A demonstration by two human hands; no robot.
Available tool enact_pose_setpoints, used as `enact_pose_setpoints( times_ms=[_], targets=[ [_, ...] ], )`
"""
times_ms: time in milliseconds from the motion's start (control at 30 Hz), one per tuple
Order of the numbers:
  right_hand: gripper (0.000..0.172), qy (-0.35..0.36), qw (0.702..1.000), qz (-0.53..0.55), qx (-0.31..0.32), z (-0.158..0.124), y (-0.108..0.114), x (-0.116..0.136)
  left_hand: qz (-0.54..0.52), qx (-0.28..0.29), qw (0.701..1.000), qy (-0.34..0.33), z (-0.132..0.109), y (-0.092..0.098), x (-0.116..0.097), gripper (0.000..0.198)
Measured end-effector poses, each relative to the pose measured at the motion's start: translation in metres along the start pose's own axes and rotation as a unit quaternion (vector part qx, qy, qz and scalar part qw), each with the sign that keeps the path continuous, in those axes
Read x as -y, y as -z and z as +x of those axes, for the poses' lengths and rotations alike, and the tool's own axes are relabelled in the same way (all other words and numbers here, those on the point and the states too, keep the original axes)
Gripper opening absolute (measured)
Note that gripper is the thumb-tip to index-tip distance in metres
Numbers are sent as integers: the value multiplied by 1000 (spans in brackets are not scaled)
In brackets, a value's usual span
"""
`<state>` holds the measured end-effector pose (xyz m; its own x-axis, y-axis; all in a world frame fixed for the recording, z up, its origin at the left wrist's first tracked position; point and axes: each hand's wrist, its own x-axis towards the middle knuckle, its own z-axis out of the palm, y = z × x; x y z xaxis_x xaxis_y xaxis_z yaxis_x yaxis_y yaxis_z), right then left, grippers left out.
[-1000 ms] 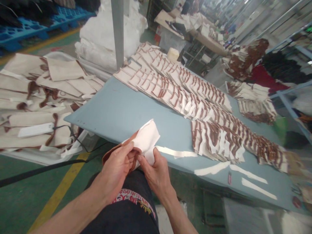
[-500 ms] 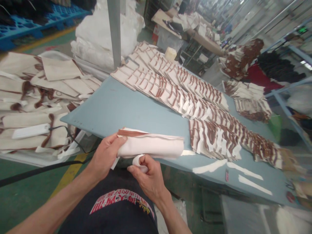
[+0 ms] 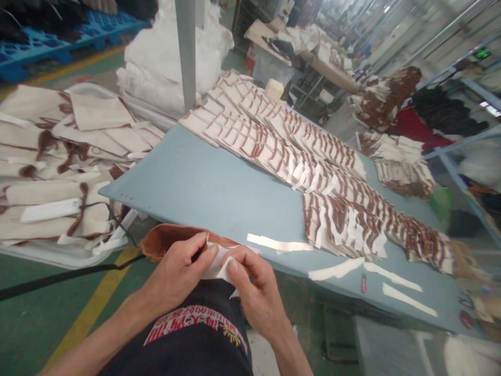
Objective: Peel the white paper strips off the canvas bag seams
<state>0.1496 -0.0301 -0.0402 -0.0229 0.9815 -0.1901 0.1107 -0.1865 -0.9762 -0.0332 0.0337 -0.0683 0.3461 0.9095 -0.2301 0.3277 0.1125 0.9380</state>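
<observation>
At the near left edge of the bench, the left hand is pinching the pale side of a brown-and-white piece, while the right hand is pinching a white strip close by. The step is probably calling for an evenly taut edge and grips near together, so the strip is lying flat.

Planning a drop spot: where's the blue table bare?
Bare: left end of the blue table, bordered by stacked pieces, near edge and held piece. Crowded: far side and right, mostly under stacked pieces; near-right edge, loose white strips.
</observation>
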Motion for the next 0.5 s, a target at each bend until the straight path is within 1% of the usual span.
enact_pose_setpoints(
  times_ms=[67,100,167,267,367,500],
  targets=[
    [38,-50,996,-79,-1,6,2,1,13,3,1000,-9,-6,-4,-1,34],
    [38,-71,993,-97,1,7,2,1,15,8,1000,-13,-8,-4,-1,32],
    [37,-88,990,-108,-1,6,1,4,16,21,999,-23,-13,-5,-2,31],
    [34,-79,988,-129,-33,0,-3,11,21,27,998,-46,-17,-4,-5,30],
    [32,-63,985,-147,-68,-3,-8,20,20,12,997,-77,-19,-4,-11,29],
    [34,-49,982,-159,-92,-5,-10,27,43,-13,994,-100,-23,-6,-21,26]
  ],
)
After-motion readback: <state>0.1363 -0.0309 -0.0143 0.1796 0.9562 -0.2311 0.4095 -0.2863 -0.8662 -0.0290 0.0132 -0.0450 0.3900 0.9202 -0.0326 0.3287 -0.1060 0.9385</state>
